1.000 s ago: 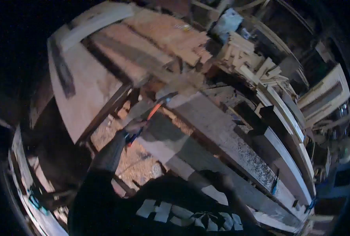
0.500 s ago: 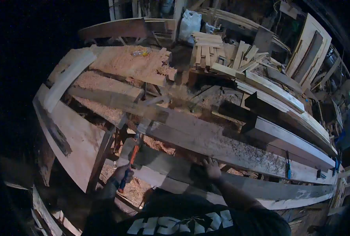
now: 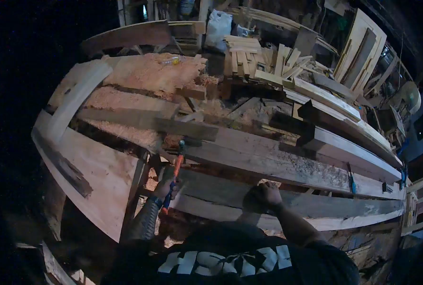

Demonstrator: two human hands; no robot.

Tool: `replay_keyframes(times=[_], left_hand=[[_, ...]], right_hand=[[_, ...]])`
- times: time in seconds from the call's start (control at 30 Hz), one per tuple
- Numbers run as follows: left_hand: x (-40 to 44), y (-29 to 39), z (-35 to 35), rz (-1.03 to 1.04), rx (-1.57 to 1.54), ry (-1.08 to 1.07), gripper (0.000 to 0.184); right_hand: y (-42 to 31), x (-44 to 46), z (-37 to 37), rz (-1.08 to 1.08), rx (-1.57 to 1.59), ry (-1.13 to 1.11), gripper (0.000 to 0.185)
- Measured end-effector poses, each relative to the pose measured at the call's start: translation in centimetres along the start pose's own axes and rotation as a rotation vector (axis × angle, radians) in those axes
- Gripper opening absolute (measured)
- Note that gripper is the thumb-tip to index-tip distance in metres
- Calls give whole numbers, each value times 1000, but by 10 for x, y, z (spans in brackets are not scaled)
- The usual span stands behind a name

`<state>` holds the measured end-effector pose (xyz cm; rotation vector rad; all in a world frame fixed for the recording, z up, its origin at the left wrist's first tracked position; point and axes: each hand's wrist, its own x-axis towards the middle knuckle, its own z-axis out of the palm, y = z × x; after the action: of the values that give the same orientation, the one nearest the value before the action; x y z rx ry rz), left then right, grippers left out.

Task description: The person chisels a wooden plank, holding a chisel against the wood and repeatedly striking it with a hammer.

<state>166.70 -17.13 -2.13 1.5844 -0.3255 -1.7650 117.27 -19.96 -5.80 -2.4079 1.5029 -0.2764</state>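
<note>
My left hand (image 3: pixel 165 189) is wrapped round the blue lower grip of a hammer (image 3: pixel 178 167) with an orange shaft. The hammer stands nearly upright, its small metal head near the left end of a long, thick beam (image 3: pixel 230 154). On the right, my right hand (image 3: pixel 270 194) has its fingers curled closed, over the nearer grey plank (image 3: pixel 211 188). Whatever those fingers may hold is hidden, and I cannot tell whether the hand touches the wood. A dark shadow falls on the plank beside this hand.
Sawdust-covered boards (image 3: pixel 140 71) lie at the back left, near a broad pale panel (image 3: pixel 97 175). Stacked wood pieces (image 3: pixel 244 52) and a white sack (image 3: pixel 218 28) stand behind. A squared timber (image 3: pixel 349 152) and a blue-handled tool (image 3: pixel 352 184) rest on the right.
My right hand has gone from lying spread on the wood to closed fingers. My left hand has brought the hammer to the right and up. The view has shifted slightly.
</note>
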Motion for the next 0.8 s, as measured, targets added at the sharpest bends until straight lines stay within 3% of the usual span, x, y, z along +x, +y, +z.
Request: replay_keyframes(times=[0.07,0.17,0.27,0.4,0.43,0.5,0.6,0.8], left_hand=[[2,-7,-8,-28,-59,-20,32],[10,-17,-19,-40,-83,-107,32],[28,-19,-29,-86,-99,-196,32],[53,-23,-53,-196,-125,-389,33],[51,-26,-58,-193,-116,-394,33],[27,-24,-37,10,-3,-160,27],[6,-17,-38,4,-23,-187,33],[-10,-10,-58,-26,-91,-270,36]], right_hand=[[12,-3,21,138,-7,-111,45],[17,-6,34,128,-14,5,45],[65,-4,78,58,-13,25,44],[44,-5,52,95,-72,38,43],[52,-5,64,108,-94,39,43],[23,-2,38,188,133,64,42],[43,-6,64,109,71,151,40],[11,-2,29,136,45,25,40]])
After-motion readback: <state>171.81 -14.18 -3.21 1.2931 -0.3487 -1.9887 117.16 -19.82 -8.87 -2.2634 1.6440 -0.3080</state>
